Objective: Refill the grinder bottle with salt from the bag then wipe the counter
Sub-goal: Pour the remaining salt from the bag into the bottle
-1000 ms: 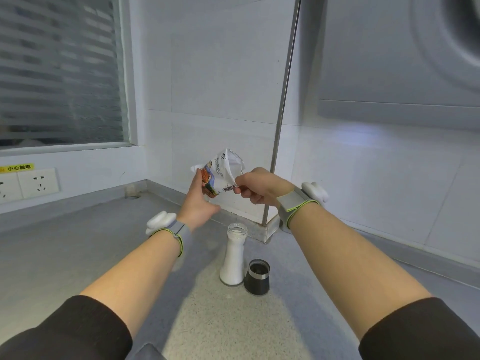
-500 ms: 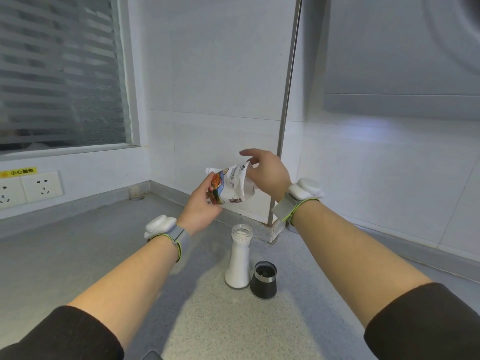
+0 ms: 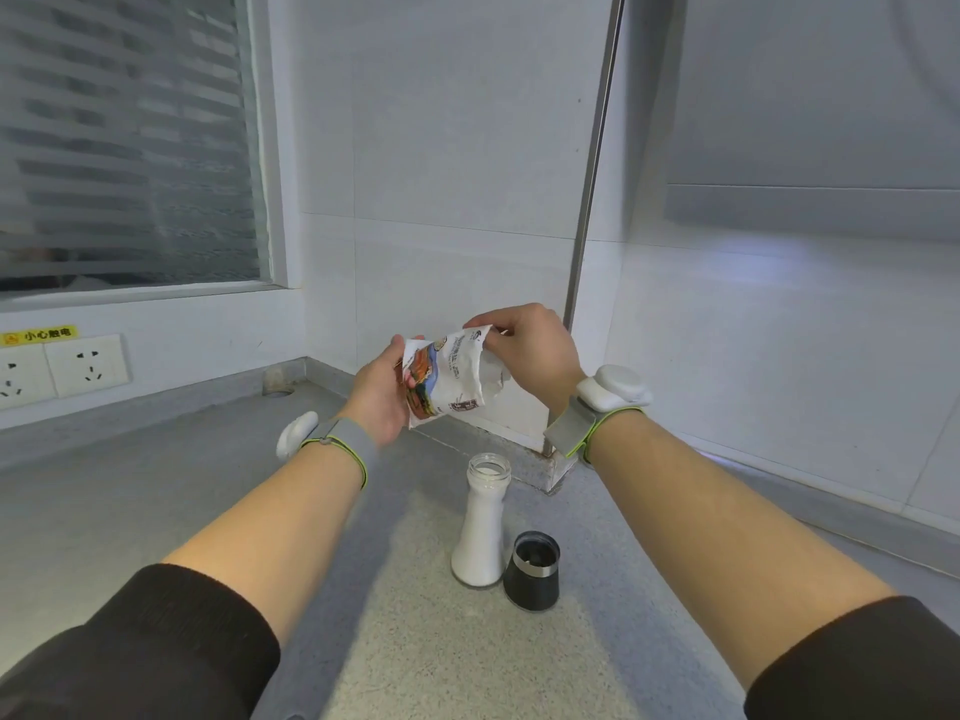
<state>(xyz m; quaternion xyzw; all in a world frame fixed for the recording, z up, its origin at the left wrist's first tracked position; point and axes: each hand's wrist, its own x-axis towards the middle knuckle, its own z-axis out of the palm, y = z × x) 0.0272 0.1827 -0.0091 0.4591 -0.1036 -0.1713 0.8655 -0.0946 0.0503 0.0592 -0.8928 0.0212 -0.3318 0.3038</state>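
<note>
A crumpled white salt bag [image 3: 451, 379] with an orange picture is held in the air above the counter. My left hand [image 3: 382, 389] grips its left side. My right hand [image 3: 530, 348] pinches its top right corner. Below the bag, the clear grinder bottle [image 3: 480, 522] stands upright and uncapped on the grey speckled counter [image 3: 457, 657], full of white salt almost to the neck. Its black grinder cap [image 3: 532, 571] sits upside down touching the bottle's right side.
White tiled walls meet in a corner behind the bag, with a vertical metal pipe [image 3: 592, 200] running down to the counter. A window with blinds [image 3: 124, 137] and wall sockets [image 3: 62, 366] are at the left. A small round hole [image 3: 278, 389] sits at the counter's back.
My right hand let go of the bag's edge, opened briefly, then took the bag's top corner in a pinch. The bag has flattened and tilted. The view shifted slightly.
</note>
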